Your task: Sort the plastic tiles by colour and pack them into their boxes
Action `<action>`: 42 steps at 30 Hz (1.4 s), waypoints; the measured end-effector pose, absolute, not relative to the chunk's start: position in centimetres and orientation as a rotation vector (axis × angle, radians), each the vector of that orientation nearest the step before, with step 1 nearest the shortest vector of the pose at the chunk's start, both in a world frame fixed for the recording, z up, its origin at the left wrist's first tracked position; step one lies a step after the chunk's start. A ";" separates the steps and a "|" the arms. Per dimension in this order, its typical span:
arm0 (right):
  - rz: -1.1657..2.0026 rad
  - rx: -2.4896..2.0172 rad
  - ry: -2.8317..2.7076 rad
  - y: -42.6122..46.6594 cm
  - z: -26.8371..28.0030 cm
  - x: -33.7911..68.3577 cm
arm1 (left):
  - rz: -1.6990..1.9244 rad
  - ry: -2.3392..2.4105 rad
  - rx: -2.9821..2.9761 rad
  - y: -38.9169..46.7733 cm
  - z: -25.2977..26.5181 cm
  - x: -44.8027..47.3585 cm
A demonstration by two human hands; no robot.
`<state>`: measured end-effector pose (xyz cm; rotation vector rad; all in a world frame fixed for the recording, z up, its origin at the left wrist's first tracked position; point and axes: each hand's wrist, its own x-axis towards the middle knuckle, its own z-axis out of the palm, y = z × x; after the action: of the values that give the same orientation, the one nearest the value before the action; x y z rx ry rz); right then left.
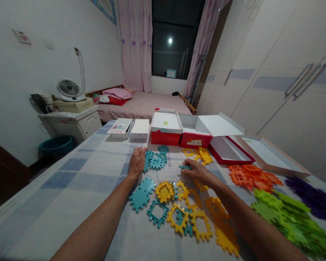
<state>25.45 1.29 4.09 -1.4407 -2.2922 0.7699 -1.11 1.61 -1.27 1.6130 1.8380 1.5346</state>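
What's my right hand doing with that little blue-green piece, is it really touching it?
Touching. The head view shows the right hand pinching the blue-green piece, with part of it sticking out beyond the grip.

Extends both bare forearms (101, 219) forward and inward; holds left hand (137, 161) curled, right hand (194, 170) apart in a pinch grip.

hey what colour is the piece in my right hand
The piece is teal, in the head view.
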 end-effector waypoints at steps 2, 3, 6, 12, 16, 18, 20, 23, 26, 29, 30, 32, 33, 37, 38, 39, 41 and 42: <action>0.801 -1.456 -2.213 2.1 4.3 24.9 | 1.527 1.839 1.622 1.6 -1.3 -1.1; 0.853 -1.435 -2.177 2.4 4.5 24.2 | 1.523 1.841 1.625 1.6 -1.3 -1.1; 1.089 -1.228 -2.100 2.9 5.3 21.1 | 1.518 1.854 1.627 1.5 -1.1 -1.1; 0.897 -1.163 -2.248 1.2 6.8 20.7 | 1.492 1.840 1.723 1.2 -0.7 -0.9; 0.925 -1.220 -2.487 -2.8 6.9 26.1 | 1.477 1.857 1.765 1.2 -0.7 -0.6; 0.911 -1.232 -2.588 -4.6 6.7 28.1 | 1.469 1.878 1.765 1.2 -0.8 -0.5; 0.846 -1.215 -2.645 -5.4 6.0 29.0 | 1.462 1.897 1.761 1.2 -0.8 -0.6; 0.657 -1.237 -2.629 -4.3 4.3 28.7 | 1.448 1.913 1.770 1.2 -0.8 -0.7; 0.338 -1.350 -2.479 -1.3 3.0 28.0 | 1.433 1.917 1.796 1.2 -0.8 -0.8; 0.074 -1.481 -2.284 0.3 3.6 28.4 | 1.425 1.913 1.823 1.2 -0.8 -1.0; 0.071 -1.493 -2.274 -0.1 4.2 28.9 | 1.425 1.913 1.828 1.3 -0.9 -1.0; 0.201 -1.485 -2.351 -2.4 5.7 30.2 | 1.422 1.911 1.834 1.3 -0.9 -1.0; 0.305 -1.483 -2.411 -4.1 6.4 30.9 | 1.418 1.912 1.835 1.3 -1.0 -1.0; 0.583 -1.660 -2.564 -11.0 7.5 33.8 | 1.387 1.920 1.827 1.3 -0.9 -1.0; 0.582 -1.708 -2.580 -12.0 7.2 34.3 | 1.379 1.925 1.821 1.3 -0.9 -1.0; 0.567 -1.750 -2.585 -12.7 6.8 34.6 | 1.372 1.929 1.815 1.3 -0.8 -1.0; 0.524 -1.811 -2.549 -12.9 5.7 35.0 | 1.362 1.938 1.806 1.3 -0.7 -1.0; 0.511 -1.816 -2.521 -12.5 5.1 35.1 | 1.359 1.941 1.805 1.2 -0.7 -1.0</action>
<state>35.06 -12.55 5.13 -1.8165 -2.5208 0.5109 -0.98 1.24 -0.68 1.8053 1.9408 1.3588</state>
